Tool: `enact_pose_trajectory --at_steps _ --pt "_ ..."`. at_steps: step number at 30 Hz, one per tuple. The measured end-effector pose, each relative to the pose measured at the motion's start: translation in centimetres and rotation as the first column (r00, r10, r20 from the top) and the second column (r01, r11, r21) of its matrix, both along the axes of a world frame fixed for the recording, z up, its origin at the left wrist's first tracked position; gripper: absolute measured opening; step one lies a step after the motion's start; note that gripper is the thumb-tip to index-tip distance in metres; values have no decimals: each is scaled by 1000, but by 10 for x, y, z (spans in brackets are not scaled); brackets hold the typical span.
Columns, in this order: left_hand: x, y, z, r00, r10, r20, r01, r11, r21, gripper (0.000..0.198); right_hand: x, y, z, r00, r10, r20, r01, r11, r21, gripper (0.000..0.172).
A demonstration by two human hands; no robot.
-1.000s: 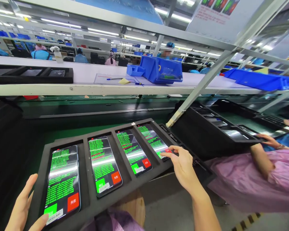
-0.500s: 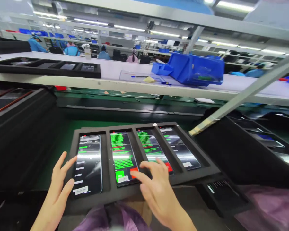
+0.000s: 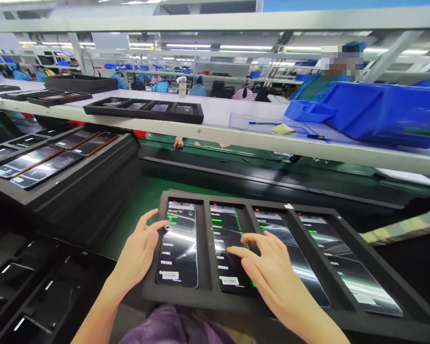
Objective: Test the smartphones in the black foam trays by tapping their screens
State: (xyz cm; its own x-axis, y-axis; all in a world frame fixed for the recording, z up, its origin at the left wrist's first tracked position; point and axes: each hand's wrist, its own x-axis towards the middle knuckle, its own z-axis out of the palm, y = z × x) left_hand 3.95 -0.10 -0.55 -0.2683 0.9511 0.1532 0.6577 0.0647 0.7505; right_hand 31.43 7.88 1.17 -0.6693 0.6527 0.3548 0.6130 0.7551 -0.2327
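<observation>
**Here, two open hands on a tray of phones**

Left of the tray (image 3: 204,258), a stack of trays (image 3: 75,191) carried more phones. At the tray's left edge the left hand (image 3: 138,253) lay open, fingers spread and gripping nothing, its tips touching the first phone (image 3: 179,248) in the leftmost slot. The right hand (image 3: 272,274), equally loose and spread, rested its fingertips on the second phone (image 3: 225,229) in the next slot. A third phone (image 3: 306,277) and fourth phone (image 3: 347,267) filled the tray's right slots. Beyond the tray, a shelf (image 3: 218,112) held blue bins (image 3: 372,112).
</observation>
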Motion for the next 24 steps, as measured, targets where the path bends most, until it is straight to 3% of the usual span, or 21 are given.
enact_pose_trajectory --at_steps 4,10,14,20,24 --pt "1 2 2 997 -50 -52 51 999 4 56 -1 4 -4 994 -101 -46 99 994 -47 40" --pt "2 0 3 993 -61 -106 63 998 18 58 0 11 -6 990 -126 -67 121 989 -81 42" --pt "2 1 5 986 -71 -151 70 997 -13 58 -3 16 -2 995 -94 13 95 994 -56 39" --pt "1 0 4 991 -55 -122 55 998 -8 53 -11 18 4 985 -98 144 96 995 17 41" --pt "1 0 -1 997 -5 -78 6 1000 20 48 10 23 3 977 -206 50 205 979 14 44"
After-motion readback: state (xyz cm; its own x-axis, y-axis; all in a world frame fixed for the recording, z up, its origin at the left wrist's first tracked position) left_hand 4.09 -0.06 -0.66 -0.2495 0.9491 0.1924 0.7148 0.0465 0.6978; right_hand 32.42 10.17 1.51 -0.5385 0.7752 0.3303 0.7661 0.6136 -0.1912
